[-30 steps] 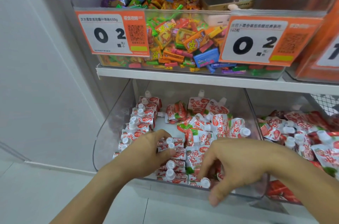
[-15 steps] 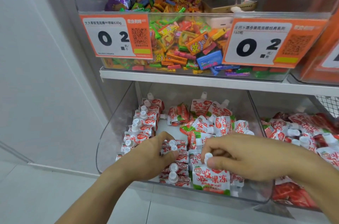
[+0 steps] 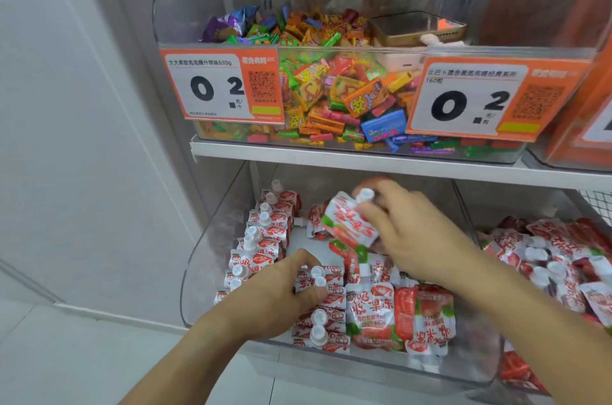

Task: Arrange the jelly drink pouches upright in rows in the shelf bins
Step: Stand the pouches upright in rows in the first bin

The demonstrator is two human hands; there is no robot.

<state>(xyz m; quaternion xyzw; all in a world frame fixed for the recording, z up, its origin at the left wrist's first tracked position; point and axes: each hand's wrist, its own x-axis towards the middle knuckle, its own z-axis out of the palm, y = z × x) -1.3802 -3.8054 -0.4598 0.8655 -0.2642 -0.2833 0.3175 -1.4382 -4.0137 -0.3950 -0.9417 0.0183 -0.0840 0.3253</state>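
Head view: right hand (image 3: 410, 232) pinches one jelly pouch (image 3: 349, 222) by its cap, tilted above the clear bin (image 3: 212, 259); left hand (image 3: 281, 295) curls round the second row's caps. Best to slot it cap-up behind that row. Two rows stand, one loose heap, two price tags

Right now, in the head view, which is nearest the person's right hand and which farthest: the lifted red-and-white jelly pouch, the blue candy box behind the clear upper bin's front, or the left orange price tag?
1. Lifted red-and-white jelly pouch: held in the right hand.
2. Blue candy box: directly above, upper bin.
3. Left orange price tag: upper left.
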